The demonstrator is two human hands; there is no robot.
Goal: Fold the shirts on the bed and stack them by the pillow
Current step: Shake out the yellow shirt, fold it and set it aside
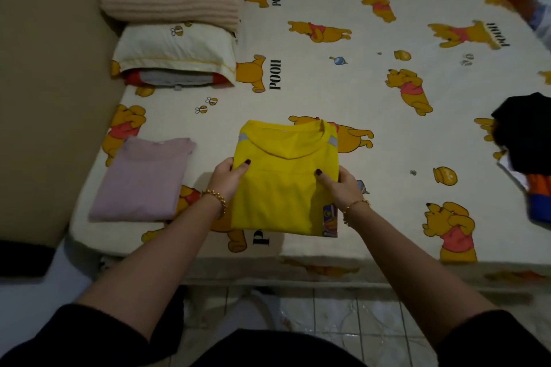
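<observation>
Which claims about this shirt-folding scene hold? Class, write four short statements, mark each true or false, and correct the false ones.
1. The left hand and right hand both grip the yellow shirt. True.
2. The pink shirt lies folded on the bed, to the left of the yellow shirt. True.
3. The pink shirt is stacked on the pillow. False: it lies on the sheet, apart from the pillow.
4. The dark clothes at the bed's right edge are neatly folded. False: they lie in a crumpled heap.
</observation>
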